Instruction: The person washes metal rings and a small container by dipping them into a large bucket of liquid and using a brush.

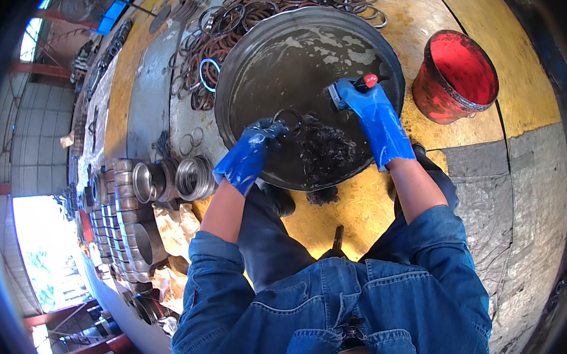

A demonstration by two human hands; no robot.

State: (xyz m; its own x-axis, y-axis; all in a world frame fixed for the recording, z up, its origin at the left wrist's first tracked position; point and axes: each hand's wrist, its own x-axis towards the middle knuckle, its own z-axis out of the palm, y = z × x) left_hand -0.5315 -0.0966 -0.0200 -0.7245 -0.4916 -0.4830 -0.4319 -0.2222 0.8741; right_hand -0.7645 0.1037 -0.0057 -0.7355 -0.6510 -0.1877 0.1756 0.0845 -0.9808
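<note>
A wide round metal basin of dark, murky liquid with patches of foam stands in front of me. Over its near left part, my left hand, in a blue rubber glove, is closed on a thin dark metal ring. My right hand, gloved the same way, grips a brush over the right side of the basin. The brush has pale bristles facing left and a red-tipped dark handle. Between the hands, at the near side, lies a dark, wet, tangled clump whose kind I cannot make out.
A heap of rusty metal rings borders the basin's far left side. To the right stands a red bucket. At left are stacked shiny rings and rows of metal cylinders. Yellow and grey sheets cover the floor.
</note>
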